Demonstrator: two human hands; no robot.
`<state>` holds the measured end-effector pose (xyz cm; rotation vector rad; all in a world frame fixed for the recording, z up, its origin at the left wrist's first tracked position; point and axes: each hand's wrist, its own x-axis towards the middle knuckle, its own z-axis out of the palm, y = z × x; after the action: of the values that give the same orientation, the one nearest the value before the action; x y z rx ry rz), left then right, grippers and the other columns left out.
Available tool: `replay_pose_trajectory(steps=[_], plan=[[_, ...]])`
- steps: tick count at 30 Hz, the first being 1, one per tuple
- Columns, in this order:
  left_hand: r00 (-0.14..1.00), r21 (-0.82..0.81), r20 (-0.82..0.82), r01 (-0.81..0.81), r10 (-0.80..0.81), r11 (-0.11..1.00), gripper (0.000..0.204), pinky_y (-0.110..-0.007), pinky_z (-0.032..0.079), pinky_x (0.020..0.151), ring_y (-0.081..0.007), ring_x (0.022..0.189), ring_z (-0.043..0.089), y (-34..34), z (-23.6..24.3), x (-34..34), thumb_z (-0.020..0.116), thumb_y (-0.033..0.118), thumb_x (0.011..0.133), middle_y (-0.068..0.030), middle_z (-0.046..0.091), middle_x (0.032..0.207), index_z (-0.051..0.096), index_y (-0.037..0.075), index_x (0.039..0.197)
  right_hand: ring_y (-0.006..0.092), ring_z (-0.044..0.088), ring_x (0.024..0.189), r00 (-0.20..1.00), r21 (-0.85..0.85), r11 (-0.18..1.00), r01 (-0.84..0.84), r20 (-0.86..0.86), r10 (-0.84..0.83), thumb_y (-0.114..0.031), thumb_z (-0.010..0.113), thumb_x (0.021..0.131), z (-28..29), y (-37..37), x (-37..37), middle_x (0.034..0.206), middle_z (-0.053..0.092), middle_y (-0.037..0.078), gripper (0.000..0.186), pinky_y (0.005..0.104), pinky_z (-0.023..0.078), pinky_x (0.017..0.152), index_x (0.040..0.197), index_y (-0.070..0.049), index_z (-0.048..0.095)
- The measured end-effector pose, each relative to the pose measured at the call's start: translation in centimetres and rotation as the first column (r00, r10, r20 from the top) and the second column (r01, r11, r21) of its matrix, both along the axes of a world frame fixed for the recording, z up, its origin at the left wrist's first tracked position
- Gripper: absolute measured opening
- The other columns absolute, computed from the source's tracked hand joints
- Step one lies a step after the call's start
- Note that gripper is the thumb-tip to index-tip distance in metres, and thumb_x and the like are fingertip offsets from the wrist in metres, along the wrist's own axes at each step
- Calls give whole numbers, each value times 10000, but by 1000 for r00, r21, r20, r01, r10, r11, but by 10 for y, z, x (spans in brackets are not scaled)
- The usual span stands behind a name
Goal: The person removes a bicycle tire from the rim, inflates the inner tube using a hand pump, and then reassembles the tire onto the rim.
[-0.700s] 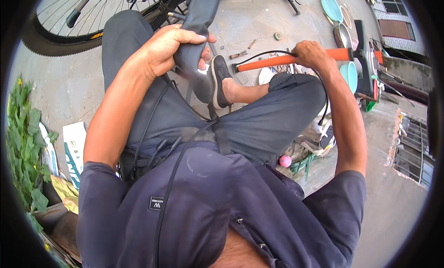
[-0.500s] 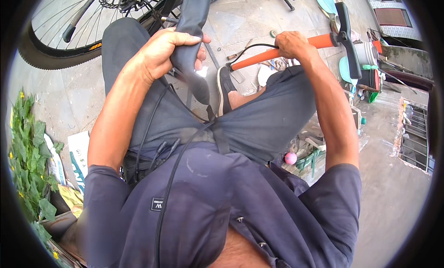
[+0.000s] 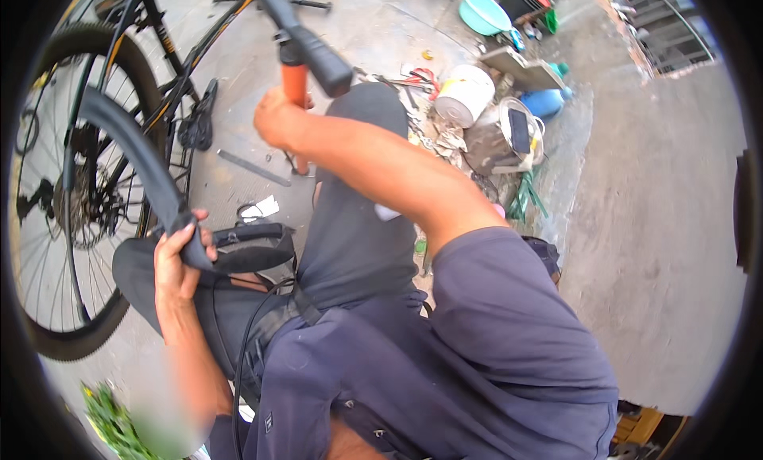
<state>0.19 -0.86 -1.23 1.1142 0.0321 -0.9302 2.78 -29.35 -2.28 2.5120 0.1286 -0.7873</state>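
Note:
A black bicycle inner tube is gripped in my left hand, its fingers wrapped round it over my left thigh. From there the tube arcs up in front of a bicycle wheel. My right hand is closed around the orange barrel of a hand pump, just below its black T-shaped handle. The pump's lower end is partly hidden behind my hand and knee. A black cable runs down over my shirt and lap.
A black bicycle frame stands at the left. On the ground lie a flat metal bar and a dark shoe-like item. Towards the right are a white bucket, a turquoise basin and a bag with a phone on it.
My view has turned, so the bicycle shows more fully and the buckets sit nearer the middle. The tube now stretches out to the upper left. Both hands keep their holds.

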Motion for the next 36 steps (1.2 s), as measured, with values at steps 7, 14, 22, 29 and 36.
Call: replay_pose_trajectory(steps=[7,14,22,29,36], plan=[[998,-32,-34,48,-49,998,342,-300,499,595,-210,658,565,-3,-7,10,572,127,914,-115,590,792,546,-74,1190,323,679,861,990,-217,965,-144,-37,139,-187,774,719,-2,0,-35,948,718,130,297,588,522,608,997,-83,753],[997,26,-28,79,-78,997,335,-284,486,627,-192,687,548,-15,1,12,553,120,933,-104,583,815,541,-70,1209,305,666,923,997,-54,996,-71,28,72,-205,740,752,-13,24,-21,987,716,93,282,565,515,654,1014,-101,749],[993,67,-30,114,-112,991,340,-291,498,666,-214,703,572,-38,-2,11,551,122,950,-115,603,888,527,-65,1233,284,651,994,854,278,923,-265,513,90,-226,702,790,-33,14,-23,1032,714,50,268,539,507,707,1033,-120,744],[990,120,134,16,-32,993,539,-319,555,719,-253,864,695,-55,-11,3,626,87,858,-184,660,1121,450,-49,1349,176,711,840,870,993,11,119,-99,-483,-176,568,905,-3,39,-76,1023,738,23,258,355,576,651,1100,-90,713],[996,57,67,-62,58,996,603,-308,563,705,-226,765,680,-49,-10,-4,516,-34,826,-158,635,1055,379,-37,1413,173,661,657,528,476,-677,562,-836,-150,-66,633,893,78,19,-180,943,662,187,498,297,551,569,1354,53,486]])
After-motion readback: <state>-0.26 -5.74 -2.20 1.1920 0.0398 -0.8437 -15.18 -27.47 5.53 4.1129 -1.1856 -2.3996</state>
